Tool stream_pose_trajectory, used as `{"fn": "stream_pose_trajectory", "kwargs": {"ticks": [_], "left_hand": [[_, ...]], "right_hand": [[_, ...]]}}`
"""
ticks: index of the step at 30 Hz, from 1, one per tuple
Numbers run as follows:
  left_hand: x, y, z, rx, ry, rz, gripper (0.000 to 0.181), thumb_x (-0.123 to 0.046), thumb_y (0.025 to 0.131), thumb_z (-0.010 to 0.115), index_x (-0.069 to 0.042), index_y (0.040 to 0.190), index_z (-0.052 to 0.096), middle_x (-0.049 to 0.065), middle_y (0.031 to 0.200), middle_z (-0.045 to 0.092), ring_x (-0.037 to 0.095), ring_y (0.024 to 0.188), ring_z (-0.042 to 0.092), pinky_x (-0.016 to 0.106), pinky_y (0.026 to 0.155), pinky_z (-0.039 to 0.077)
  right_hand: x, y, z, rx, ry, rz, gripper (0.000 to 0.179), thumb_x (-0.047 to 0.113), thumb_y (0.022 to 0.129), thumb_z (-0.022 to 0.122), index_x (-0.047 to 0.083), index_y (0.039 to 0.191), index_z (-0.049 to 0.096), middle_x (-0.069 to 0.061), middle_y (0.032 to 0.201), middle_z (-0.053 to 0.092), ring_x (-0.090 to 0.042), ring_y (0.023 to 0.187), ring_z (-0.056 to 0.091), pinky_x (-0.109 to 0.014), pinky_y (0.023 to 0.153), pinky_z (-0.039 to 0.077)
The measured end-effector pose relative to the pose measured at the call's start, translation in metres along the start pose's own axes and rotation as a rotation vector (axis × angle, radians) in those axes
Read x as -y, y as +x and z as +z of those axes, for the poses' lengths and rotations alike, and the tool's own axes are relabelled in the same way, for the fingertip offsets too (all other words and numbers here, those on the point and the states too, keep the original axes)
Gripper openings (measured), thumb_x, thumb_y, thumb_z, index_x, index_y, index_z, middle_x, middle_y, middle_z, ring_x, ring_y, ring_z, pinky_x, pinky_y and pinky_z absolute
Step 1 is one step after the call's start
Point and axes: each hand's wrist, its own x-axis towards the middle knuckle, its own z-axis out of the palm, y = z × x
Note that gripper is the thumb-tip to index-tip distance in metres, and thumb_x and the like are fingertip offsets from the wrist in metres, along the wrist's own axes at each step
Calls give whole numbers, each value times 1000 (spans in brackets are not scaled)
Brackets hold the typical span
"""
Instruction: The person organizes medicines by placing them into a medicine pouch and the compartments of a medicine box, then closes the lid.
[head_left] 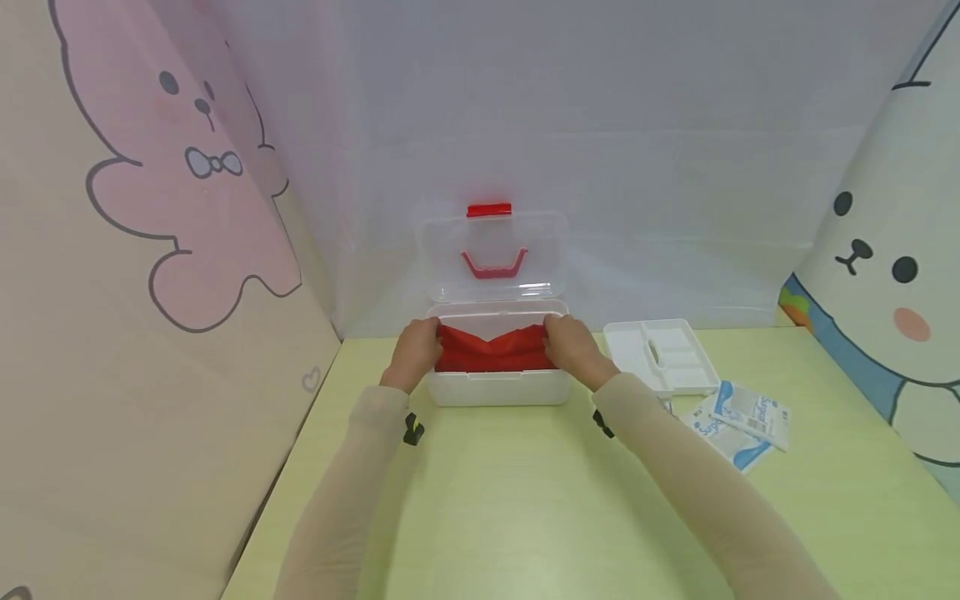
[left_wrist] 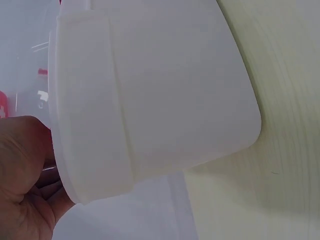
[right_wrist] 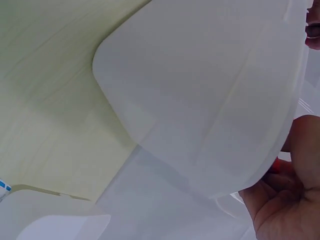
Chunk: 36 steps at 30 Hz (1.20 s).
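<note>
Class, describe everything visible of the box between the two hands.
The box has a whitish, plastic-looking body with rounded corners and a raised band below its rim. Its clear lid stands open behind, with a red handle and red latch. It sits upright on the table, with red cloth inside, held by the left hand and right hand; whether they touch the rim is unclear.

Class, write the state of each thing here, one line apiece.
White plastic box: open
Clear plastic lid: raised
Red cloth: top edge sagging
White compartmented plastic tray: outside box
Blue-and-white flat packets: overlapping
Left hand: gripping cloth
Right hand: gripping cloth
</note>
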Motion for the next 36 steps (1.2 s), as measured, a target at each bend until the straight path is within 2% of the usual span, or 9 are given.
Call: {"fn": "stream_pose_trajectory", "kwargs": {"ticks": [5,9,12,18,22,29,36], "left_hand": [[-1,-3,3,-43,16,19,10,-7,91,58,-1,98,62,12,81,67,27,71,61,35,63,50],[-3,-6,4,-77,37,36,11,-10,93,57,-1,98,62,13,81,67,30,74,64,39,67,52],[-4,-8,4,-72,43,39,14,-12,95,57,-1,100,63,14,84,68,31,77,65,40,71,54],[-5,-10,3,-49,19,40,32,-15,96,57,2,122,62,20,111,71,37,102,67,47,92,54],[-4,-10,4,-49,-4,42,36,-17,97,55,0,129,59,19,119,68,37,110,65,48,98,51],[-3,-13,5,-67,-55,42,38,-20,98,54,-3,132,57,17,125,67,35,115,63,48,100,50],[-11,-19,-4,-108,-61,99,40,-23,97,55,-6,134,57,15,130,64,35,118,62,48,101,49]], "right_hand": [[1,-2,1,-57,6,-6,12,10,92,59,0,97,58,-16,82,66,-32,73,62,-42,70,53],[1,-2,1,-59,-20,16,16,10,93,57,-1,105,56,-18,88,66,-33,79,64,-43,74,55],[-1,-1,1,-52,-32,26,18,10,93,57,-1,107,56,-18,90,67,-33,82,64,-42,76,55],[-3,-2,-1,-44,-4,22,22,11,92,59,-1,110,57,-17,89,67,-31,80,63,-40,75,55],[-3,-3,0,-52,11,5,27,13,93,60,-2,116,58,-17,93,67,-31,82,62,-42,78,55],[-7,-9,-2,-74,39,-18,37,16,95,59,-1,127,56,-17,110,66,-33,94,64,-47,89,54],[-10,-15,-9,-73,31,-19,47,20,95,58,2,137,50,-19,135,58,-38,117,59,-51,99,50]]}}
